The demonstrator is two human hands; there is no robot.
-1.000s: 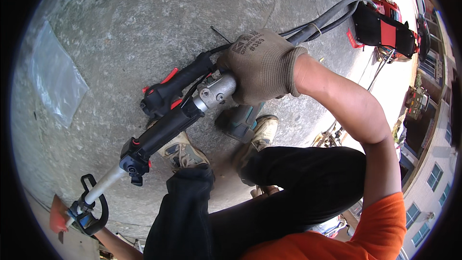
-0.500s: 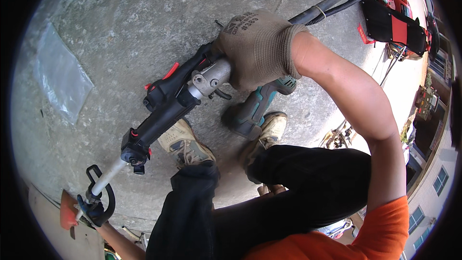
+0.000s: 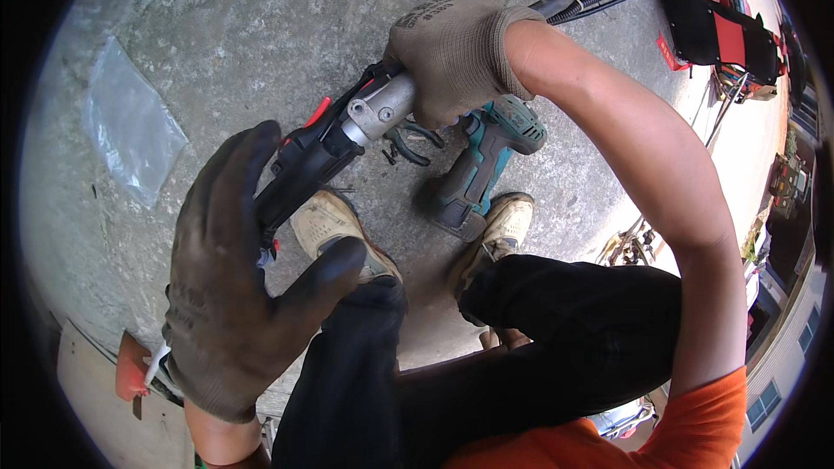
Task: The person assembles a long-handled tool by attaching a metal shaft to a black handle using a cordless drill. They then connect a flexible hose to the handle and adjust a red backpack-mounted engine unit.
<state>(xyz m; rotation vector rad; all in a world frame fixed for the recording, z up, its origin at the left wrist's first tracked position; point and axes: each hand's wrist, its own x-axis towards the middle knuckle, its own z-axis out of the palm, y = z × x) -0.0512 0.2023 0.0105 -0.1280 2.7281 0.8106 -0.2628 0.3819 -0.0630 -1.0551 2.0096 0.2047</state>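
Right hand (image 3: 456,52), gloved, clamped around brush cutter shaft (image 3: 378,108) at 12 o'clock. Left hand (image 3: 239,282) spread open over black handle section (image 3: 300,169). Teal cordless drill (image 3: 482,161) on concrete floor (image 3: 261,26), beside shoes.

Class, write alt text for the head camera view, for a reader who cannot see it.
A gloved right hand grips the silver shaft joint of a black and red brush cutter above concrete, while the open dark-gloved left hand hovers near its handle. A teal cordless drill lies by the person's shoes.
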